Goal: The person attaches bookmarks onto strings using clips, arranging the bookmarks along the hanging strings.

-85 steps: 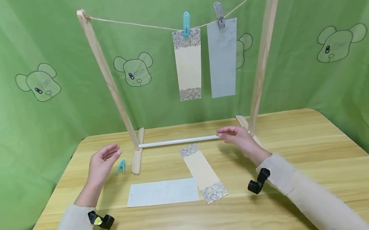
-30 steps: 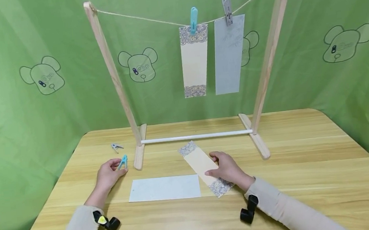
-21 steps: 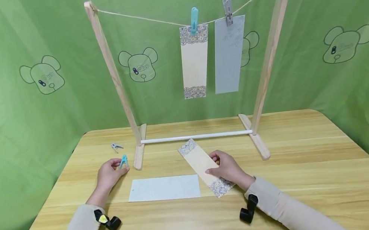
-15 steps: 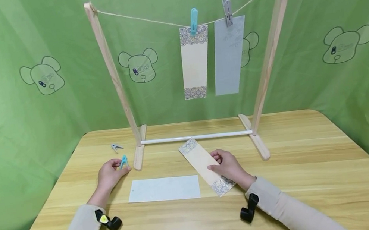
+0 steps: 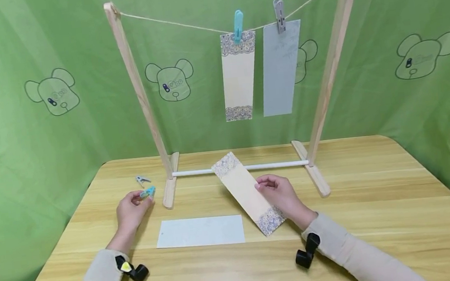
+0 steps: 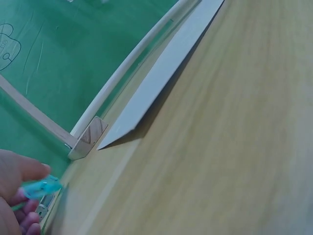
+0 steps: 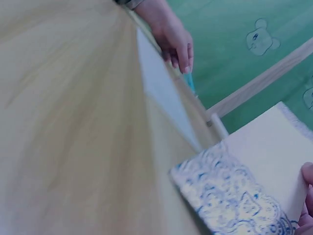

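Note:
Between thumb and fingers, my left hand point(image 5: 131, 211) pinches a turquoise clothespin point(image 5: 147, 192), just left of the stand's left foot. My right hand point(image 5: 284, 197) grips the right edge of a cream bookmark point(image 5: 244, 189) with blue patterned ends; its far end is raised in front of the white bar. The right wrist view shows the bookmark's patterned end point(image 7: 230, 196) close up. A pale blue bookmark point(image 5: 200, 231) lies flat between the hands. On the string point(image 5: 175, 24) hang a cream patterned bookmark point(image 5: 239, 79) under a turquoise clothespin point(image 5: 238, 27) and a pale blue one point(image 5: 281, 70) under a grey clothespin point(image 5: 279, 15).
A grey clothespin point(image 5: 142, 180) lies on the table point(image 5: 222, 273) behind my left hand. The wooden stand has a left post point(image 5: 137, 85), a right post point(image 5: 332, 65) and a white bar point(image 5: 281, 165) low down. Green cloth point(image 5: 97, 135) surrounds the table.
The left hand has taken hold of the turquoise clothespin and tilted it over. The right hand has come from the white bar to the cream bookmark and lifted its far end.

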`<state>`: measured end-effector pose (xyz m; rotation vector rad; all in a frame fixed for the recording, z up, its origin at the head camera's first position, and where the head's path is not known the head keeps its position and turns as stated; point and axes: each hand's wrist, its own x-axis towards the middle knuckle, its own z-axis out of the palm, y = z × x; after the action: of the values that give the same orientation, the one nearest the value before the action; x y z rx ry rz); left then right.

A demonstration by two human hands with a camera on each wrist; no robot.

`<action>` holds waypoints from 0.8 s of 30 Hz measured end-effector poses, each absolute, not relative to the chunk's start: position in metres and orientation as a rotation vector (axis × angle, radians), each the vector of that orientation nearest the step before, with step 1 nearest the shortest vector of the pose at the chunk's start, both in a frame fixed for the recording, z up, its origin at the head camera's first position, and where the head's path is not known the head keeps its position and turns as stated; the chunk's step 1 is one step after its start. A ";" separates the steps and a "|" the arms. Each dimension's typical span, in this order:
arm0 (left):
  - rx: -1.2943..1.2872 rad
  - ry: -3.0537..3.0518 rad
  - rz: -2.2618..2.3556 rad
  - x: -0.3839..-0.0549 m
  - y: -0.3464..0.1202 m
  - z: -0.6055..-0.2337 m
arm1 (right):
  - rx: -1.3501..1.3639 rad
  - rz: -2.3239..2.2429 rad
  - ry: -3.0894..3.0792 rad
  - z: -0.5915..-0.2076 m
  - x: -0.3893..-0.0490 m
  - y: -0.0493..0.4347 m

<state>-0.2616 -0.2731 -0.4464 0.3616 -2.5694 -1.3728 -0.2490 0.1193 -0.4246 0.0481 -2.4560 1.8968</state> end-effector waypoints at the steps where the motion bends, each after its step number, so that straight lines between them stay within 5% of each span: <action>1: 0.374 -2.532 -1.394 -0.262 -0.274 -0.445 | 0.052 1.919 -2.427 -0.421 -0.249 0.118; 24: 0.033 -2.134 -1.715 -0.283 -0.255 -0.361 | 0.221 2.056 -2.227 -0.360 -0.286 0.096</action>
<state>-0.2827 -0.2547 -0.3609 0.0328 -2.1338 -1.7146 -0.2862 0.0965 -0.3596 0.2211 -2.2270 2.0556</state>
